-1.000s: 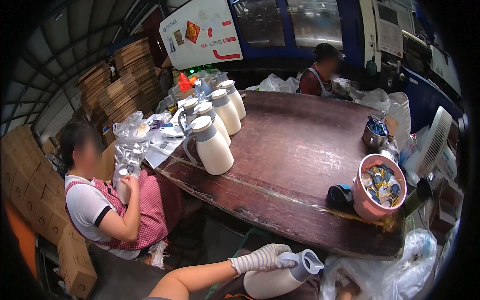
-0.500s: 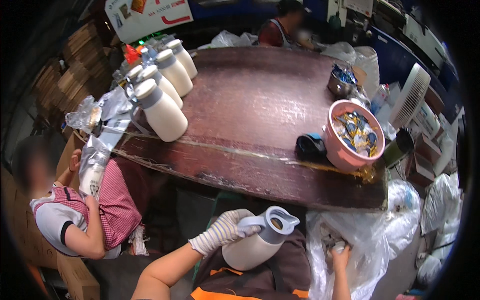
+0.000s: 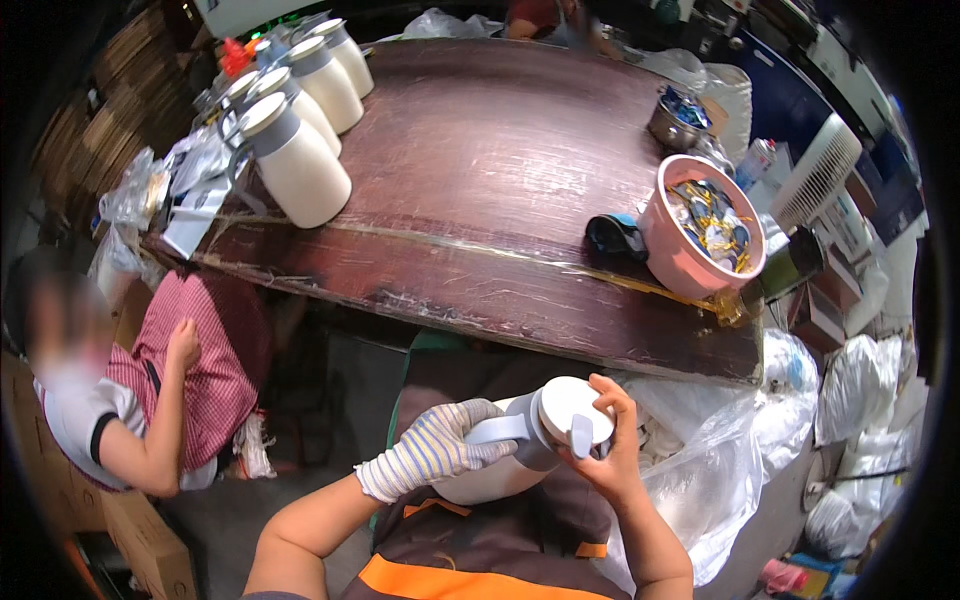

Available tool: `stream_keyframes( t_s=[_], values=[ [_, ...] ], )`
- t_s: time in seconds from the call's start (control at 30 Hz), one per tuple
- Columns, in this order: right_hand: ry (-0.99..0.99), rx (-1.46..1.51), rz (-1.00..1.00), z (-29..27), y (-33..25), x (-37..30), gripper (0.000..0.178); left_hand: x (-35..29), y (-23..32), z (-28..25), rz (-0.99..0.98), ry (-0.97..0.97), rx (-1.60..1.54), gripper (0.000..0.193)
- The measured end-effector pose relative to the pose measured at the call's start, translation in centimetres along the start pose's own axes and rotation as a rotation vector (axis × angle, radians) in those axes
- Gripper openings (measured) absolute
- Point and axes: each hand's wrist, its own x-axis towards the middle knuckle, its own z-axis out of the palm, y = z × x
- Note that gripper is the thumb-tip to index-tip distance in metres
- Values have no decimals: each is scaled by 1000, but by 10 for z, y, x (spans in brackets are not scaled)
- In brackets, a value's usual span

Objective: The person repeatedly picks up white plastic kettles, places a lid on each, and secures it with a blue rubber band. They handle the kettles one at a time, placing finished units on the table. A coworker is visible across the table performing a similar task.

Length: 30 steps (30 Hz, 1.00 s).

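On my lap a cream jug (image 3: 490, 480) with a grey-blue collar and handle leans to the right. My left hand (image 3: 440, 447), in a striped knit glove, is closed around the handle. A white lid (image 3: 577, 405) with a grey lever sits over the jug's mouth. My bare right hand (image 3: 615, 445) grips the lid by its rim, fingers on both sides. Whether the lid is seated or only laid on, I cannot tell.
Several similar lidded jugs (image 3: 300, 165) stand at the table's left. On the right are a pink bucket (image 3: 665, 235) of small tagged parts, a metal bowl (image 3: 672, 130) and a dark cup-like object (image 3: 612, 236). A clear plastic bag (image 3: 715, 480) lies by my right arm. A co-worker (image 3: 150, 400) sits at left.
My right hand has come up from the plastic bag with a white lid and brought it onto the jug's open mouth. The co-worker at left no longer holds the wrapped item.
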Motion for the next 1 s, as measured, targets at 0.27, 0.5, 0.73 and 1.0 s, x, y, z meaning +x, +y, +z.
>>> stream_keyframes(
  t_s=[0.27,0.5,0.73,1.0],
  values=[
    [-452,-525,-154,-12,-52,35,88,-1,-5,5,116,-82,314,52],
    [-376,-403,-407,8,-39,30,67,12,-29,-23,68,-180,-70,38],
    [-246,-617,-101,25,-47,33,61,21,-1,-22,-15,-42,262,37],
    [-575,-616,231,-16,-82,16,111,7,33,4,-192,-152,100,33]
  ],
)
